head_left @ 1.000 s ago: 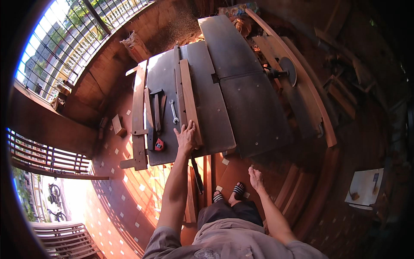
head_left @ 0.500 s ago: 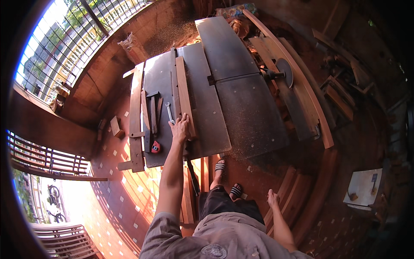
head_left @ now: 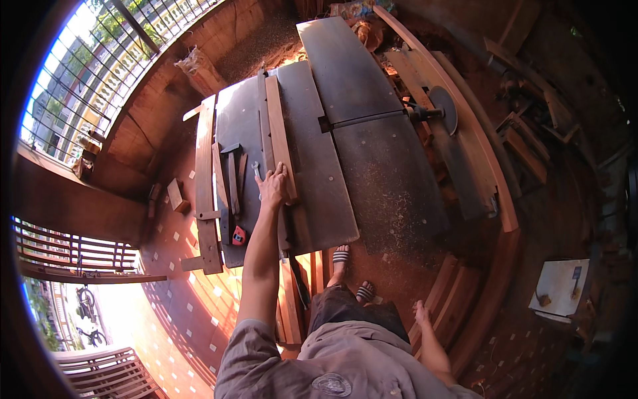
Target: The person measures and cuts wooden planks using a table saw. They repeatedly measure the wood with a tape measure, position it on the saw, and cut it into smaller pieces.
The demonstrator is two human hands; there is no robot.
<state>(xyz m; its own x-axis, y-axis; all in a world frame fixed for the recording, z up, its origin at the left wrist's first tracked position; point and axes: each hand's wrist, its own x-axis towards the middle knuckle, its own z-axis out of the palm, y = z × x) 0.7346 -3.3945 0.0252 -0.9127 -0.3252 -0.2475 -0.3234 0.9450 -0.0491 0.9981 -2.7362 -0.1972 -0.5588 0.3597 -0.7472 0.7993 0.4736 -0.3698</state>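
My left hand (head_left: 272,187) reaches over the dark metal machine table (head_left: 316,211). It lies with fingers stretched out on the near end of a narrow wooden strip (head_left: 277,116). That strip runs lengthwise beside a long upright guide rail (head_left: 264,123). By the fingers is a wrench (head_left: 257,170), partly covered by the hand. A hammer (head_left: 232,174) and a red tape measure (head_left: 238,235) lie on the table to the left. My right hand (head_left: 421,313) hangs low at my right side, fingers loosely extended, and holds nothing I can see.
A round disc blade (head_left: 444,111) sticks out at the table's right side, near long boards (head_left: 465,126). Stacked timber (head_left: 452,292) lies on the floor by my right leg. A wooden frame (head_left: 207,179) borders the left edge. Sawdust covers parts of the table.
My left hand has moved forward, away from me, and the wooden strip has slid forward along the rail with it. My right hand stays low at my side.
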